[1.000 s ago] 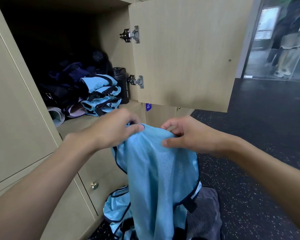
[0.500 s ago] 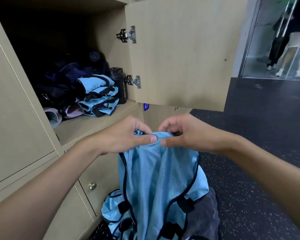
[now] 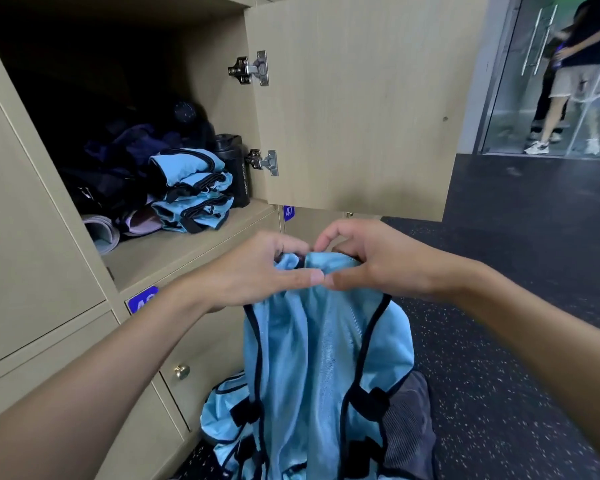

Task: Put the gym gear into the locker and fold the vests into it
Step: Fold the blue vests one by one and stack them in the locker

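Below left hand [image 3: 257, 268] and right hand [image 3: 378, 261], the vest [image 3: 312, 358] hangs, apparently pinched by both.

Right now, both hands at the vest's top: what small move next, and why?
Probably fold the hanging vest in half. The left hand and right hand pinch its top edges together, it hangs full length, and folded vests already sit in the locker.

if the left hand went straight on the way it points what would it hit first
Probably the right hand, whose thumb tip almost touches the left hand over the light blue mesh vest both pinch.
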{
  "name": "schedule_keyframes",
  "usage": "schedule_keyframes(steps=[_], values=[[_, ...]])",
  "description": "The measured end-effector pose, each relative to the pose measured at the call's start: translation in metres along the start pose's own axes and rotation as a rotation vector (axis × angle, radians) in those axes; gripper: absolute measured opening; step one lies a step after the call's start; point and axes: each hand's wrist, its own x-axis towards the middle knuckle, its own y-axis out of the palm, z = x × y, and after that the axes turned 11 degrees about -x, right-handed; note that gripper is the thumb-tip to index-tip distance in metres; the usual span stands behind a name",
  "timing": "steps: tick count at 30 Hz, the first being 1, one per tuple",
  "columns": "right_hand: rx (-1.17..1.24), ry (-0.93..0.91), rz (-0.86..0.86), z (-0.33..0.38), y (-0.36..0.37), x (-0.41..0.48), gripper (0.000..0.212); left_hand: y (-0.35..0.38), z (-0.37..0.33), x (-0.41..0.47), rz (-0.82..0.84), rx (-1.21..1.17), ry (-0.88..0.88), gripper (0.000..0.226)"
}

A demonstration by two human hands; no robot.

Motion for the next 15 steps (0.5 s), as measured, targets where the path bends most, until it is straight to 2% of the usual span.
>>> schedule_keyframes(steps=[2, 4, 7, 11, 13, 15], values=[[0.005, 0.026, 0.007, -0.004, -0.002, -0.001, 0.029, 0.0, 0.001, 0.0, -0.052, 0.012, -0.004, 0.021], [0.022, 0.078, 0.025, -0.007, -0.008, -0.004, 0.031, -0.005, 0.001, 0.0, -0.18, 0.039, -0.005, 0.016], [0.0, 0.11, 0.002, -0.01, -0.016, -0.009, 0.022, -0.019, 0.004, 0.0, -0.338, 0.059, -0.041, 0.016], [-0.023, 0.084, -0.115, -0.012, -0.02, -0.008, 0.009, -0.018, 0.003, -0.001, -0.376, 0.162, -0.043, 0.007], [-0.021, 0.06, -0.159, -0.01, -0.018, -0.006, 0.01, -0.007, -0.002, -0.001, -0.362, 0.198, 0.02, 0.027], [-0.009, 0.043, -0.185, -0.007, -0.015, -0.004, 0.015, 0.005, -0.008, 0.001, -0.33, 0.185, 0.082, 0.034]])
